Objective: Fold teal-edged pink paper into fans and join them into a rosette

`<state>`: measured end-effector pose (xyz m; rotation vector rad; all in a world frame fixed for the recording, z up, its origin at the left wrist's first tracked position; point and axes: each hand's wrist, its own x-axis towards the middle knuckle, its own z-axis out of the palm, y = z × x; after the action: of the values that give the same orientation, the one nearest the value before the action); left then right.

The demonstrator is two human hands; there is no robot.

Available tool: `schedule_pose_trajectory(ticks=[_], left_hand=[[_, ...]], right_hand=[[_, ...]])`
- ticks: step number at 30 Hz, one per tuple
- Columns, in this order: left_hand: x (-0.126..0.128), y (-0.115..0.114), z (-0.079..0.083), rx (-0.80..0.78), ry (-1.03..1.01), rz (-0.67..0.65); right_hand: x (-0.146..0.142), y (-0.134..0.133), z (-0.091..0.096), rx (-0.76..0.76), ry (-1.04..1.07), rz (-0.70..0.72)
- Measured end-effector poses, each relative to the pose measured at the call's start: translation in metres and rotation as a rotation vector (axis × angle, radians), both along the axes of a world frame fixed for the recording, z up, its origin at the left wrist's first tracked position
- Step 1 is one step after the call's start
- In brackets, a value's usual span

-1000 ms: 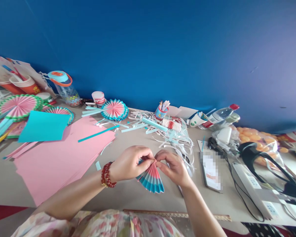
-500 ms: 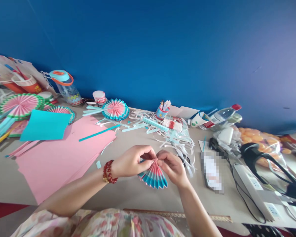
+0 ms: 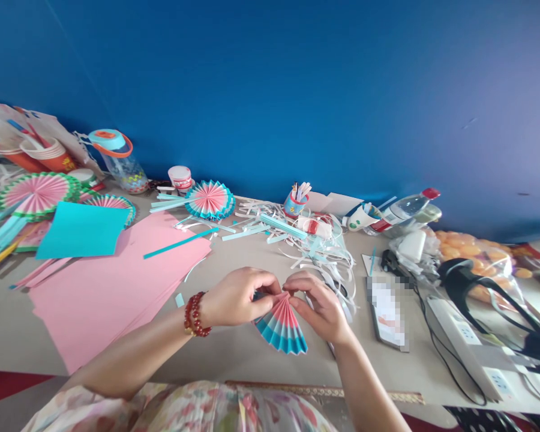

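Note:
A pleated paper fan (image 3: 282,329), pink at its top and turning through pale blue to teal at the zigzag edge, hangs between my two hands over the table. My left hand (image 3: 243,295), with a red bead bracelet on the wrist, pinches the fan's gathered pink end from the left. From the other side, my right hand (image 3: 318,305) grips the same end between thumb and fingers. Part of the fan is hidden behind my left fingers. Pink paper sheets (image 3: 117,294) lie left of my hands, with a teal sheet (image 3: 81,230) over their far corner.
Finished-looking paper rosettes (image 3: 210,200) stand at the back. Beyond my hands spread paper strips (image 3: 283,227) and a small pen cup (image 3: 296,203). On the right are a phone (image 3: 389,318), a power strip (image 3: 470,342), a lying bottle (image 3: 407,207) and a bag of orange things (image 3: 472,258).
The fan has swung slightly, and its teal edge now sits a little lower and faces me more. My right hand has shifted slightly right; both hands still hold the fan's gathered end.

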<state>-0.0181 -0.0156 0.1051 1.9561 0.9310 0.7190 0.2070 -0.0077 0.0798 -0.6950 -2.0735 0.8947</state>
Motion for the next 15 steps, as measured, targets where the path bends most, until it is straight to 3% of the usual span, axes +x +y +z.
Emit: schedule_pose_trajectory(ticks=[4,7,15], left_hand=[[0.001,-0.003,0.000,0.004,0.039,-0.001],[0.001,-0.003,0.000,-0.001,0.039,-0.021],[0.000,-0.003,0.003,-0.026,0.028,-0.064]], right_hand=[[0.004,0.004,0.012,0.048,-0.029,0.168],[0.004,0.006,0.016,0.007,-0.024,0.218],[0.003,0.010,0.002,-0.184,0.180,0.318]])
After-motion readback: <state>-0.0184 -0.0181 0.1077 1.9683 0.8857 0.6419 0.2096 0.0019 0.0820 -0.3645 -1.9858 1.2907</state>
